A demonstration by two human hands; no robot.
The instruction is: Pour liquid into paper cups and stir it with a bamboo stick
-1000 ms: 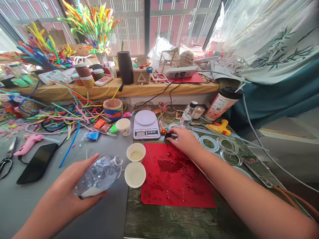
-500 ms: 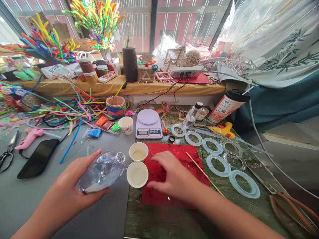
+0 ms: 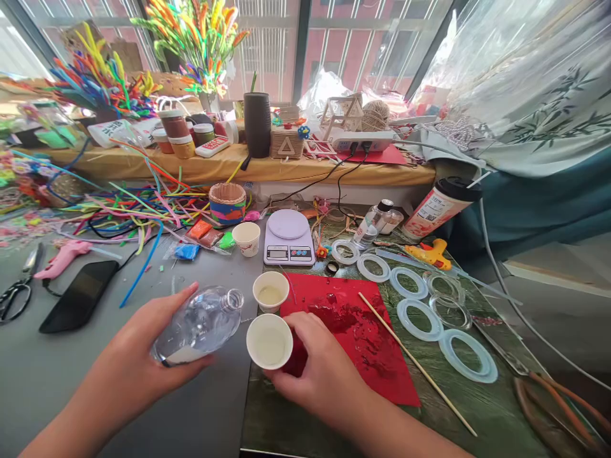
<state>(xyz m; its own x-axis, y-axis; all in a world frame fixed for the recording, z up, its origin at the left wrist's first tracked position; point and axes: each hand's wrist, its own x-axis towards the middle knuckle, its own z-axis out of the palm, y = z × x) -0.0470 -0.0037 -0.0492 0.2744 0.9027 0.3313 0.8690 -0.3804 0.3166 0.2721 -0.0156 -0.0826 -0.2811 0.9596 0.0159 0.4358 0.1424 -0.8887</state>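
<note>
A clear open-necked bottle [image 3: 203, 324] lies tilted in my left hand [image 3: 143, 353], its mouth pointing right toward the cups. My right hand [image 3: 317, 375] has its fingers wrapped round the right side of the nearer paper cup [image 3: 270, 341], which holds a pale liquid. Just behind it stands another paper cup [image 3: 270, 292] with a little yellowish liquid. The red sheet [image 3: 391, 375], wet with clear drops, lies under and beyond my right hand. A wooden stick [image 3: 415, 361] rests across its right part.
Behind the cups are a white scale [image 3: 288, 236] and a third paper cup [image 3: 247, 239]. Ring molds [image 3: 420, 319], a capped bottle [image 3: 372, 224] and a yellow glue gun [image 3: 432, 254] lie to the right. At left are a phone [image 3: 79, 296] and scissors [image 3: 21, 286].
My right hand has moved left and closed on the nearer cup, which now sits slightly nearer me and apart from its former place. My left hand still holds the tilted bottle.
</note>
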